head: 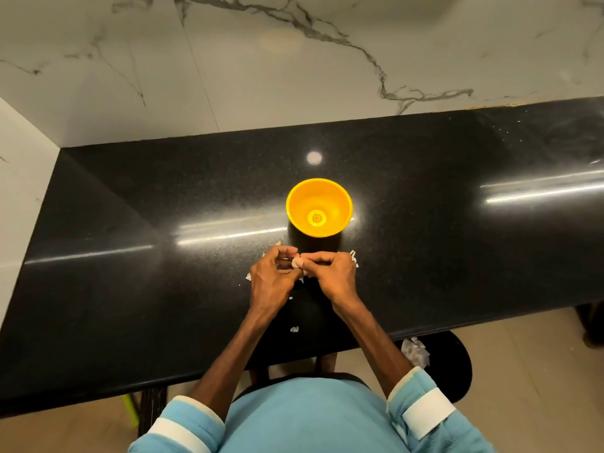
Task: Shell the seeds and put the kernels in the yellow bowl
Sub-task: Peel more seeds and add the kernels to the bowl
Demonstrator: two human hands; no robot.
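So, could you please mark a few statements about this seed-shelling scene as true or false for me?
1. The round yellow plastic bowl stands upright on the glossy black stone counter. True.
2. Both hands are inside the bowl. False: the left hand and right hand meet over the counter, nearer the person than the bowl.
3. The hands pinch a small pale seed piece between them. True.
4. Red brick stands behind the counter. False: a white marble wall with grey veins does.
5. Pale shell scraps lie on the counter around the hands. True.
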